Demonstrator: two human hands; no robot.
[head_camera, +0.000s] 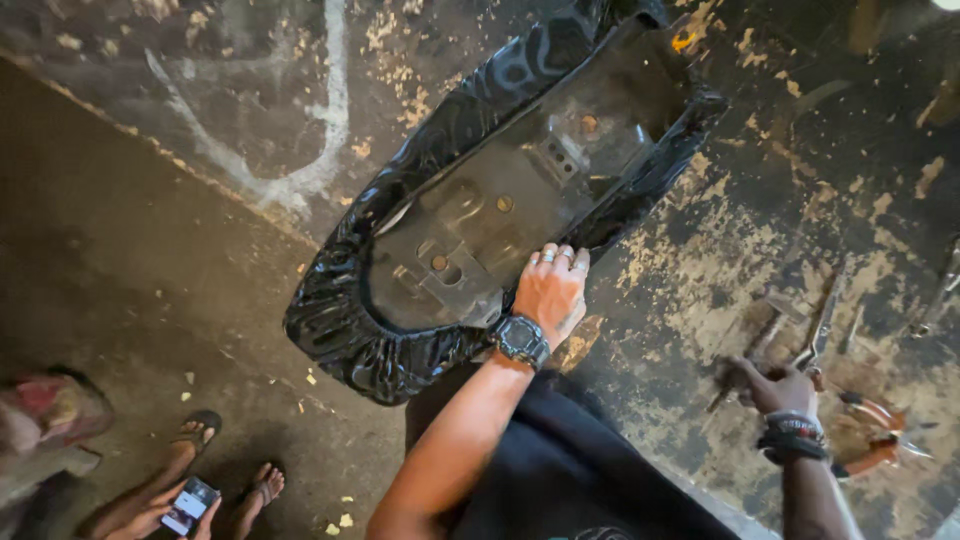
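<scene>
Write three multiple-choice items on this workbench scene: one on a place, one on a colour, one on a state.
1. Where does the left hand rest?
A. On the edge of the upturned motorcycle seat with its glossy black cover
B. On a phone
C. On the floor

2. What colour is the chunky wristwatch on the left wrist?
A. White
B. Black
C. Yellow

3. How does the seat lie?
A. Padded side up
B. On end
C. Underside up

Answers:
1 A, the fingers lie over the seat's rim.
2 B, both case and strap are black.
3 C, the grey plastic base with its brackets faces up.

The right hand is at the metal tools on the worn bench.
</scene>
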